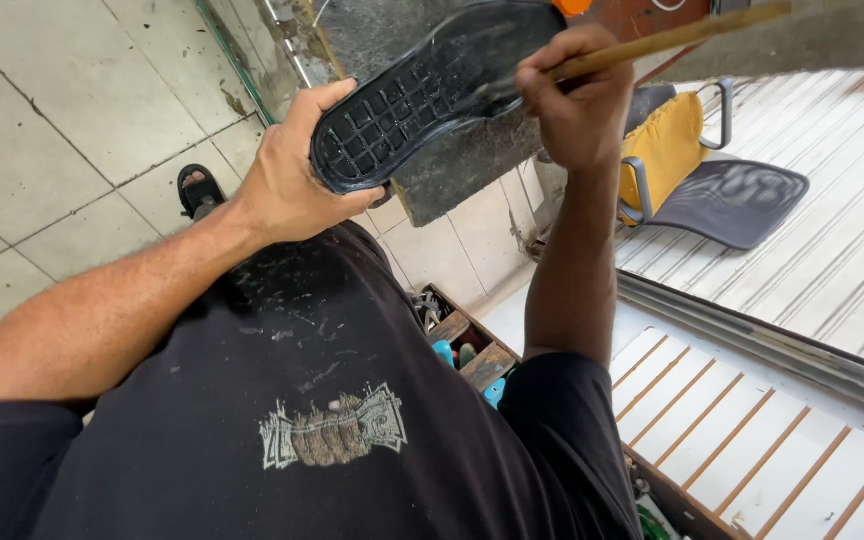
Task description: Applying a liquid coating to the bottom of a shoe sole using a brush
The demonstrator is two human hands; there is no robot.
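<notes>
- Black rubber shoe sole with a grid tread (422, 95) sits raised in front of me, tread side up, its heel end clamped in my left hand (287, 180), thumb over the rim and fingers beneath.
- My right hand (577, 105) is clenched round a long tan wooden stick (667, 40), whose near end rests on the middle of the sole.
- Behind the sole hangs a grey, stained slab (462, 165); below it lie pale floor tiles (62, 110), a wooden tray of small tools (462, 350) and a yellow-and-grey chair (697, 175).
- Risk, as I judge it: I hold the sole by one end only, so hard pressure from the stick could flex it or twist it out of my left grip.
- The stick tip could also skid across the tread toward my left thumb.
</notes>
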